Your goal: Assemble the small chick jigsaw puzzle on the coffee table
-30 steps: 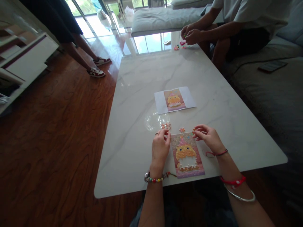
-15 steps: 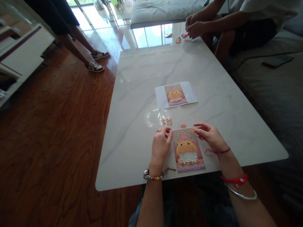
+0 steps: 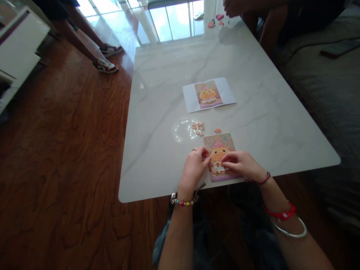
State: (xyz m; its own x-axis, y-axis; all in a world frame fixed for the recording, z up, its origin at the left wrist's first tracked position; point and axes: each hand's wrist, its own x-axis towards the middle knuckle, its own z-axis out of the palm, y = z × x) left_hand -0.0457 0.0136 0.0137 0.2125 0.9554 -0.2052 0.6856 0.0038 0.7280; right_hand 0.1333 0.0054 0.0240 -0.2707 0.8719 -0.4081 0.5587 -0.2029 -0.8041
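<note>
A jigsaw puzzle (image 3: 218, 141) with a yellow cartoon figure in a pink hat lies near the table's front edge, a white gap in its lower half. Over that gap, my right hand (image 3: 242, 164) pinches a small orange puzzle piece (image 3: 218, 164) at its fingertips. My left hand (image 3: 194, 167) is closed at the puzzle's left edge, thumb and forefinger together; whatever is between them is hidden. Just beyond the puzzle lie several loose pieces (image 3: 200, 125) and one single piece (image 3: 217, 130).
A creased paper (image 3: 188, 98) with the same picture lies farther up the marble table (image 3: 157, 150). Small colourful items (image 3: 211, 24) sit at the far end, near a seated person's hands (image 3: 233, 8). Another person's legs (image 3: 81, 45) stand at left. A phone (image 3: 340, 48) rests on the sofa.
My right hand has moved from the puzzle's top right corner down to the gap. My left hand has shifted down along the left edge. The view has tilted downward.
</note>
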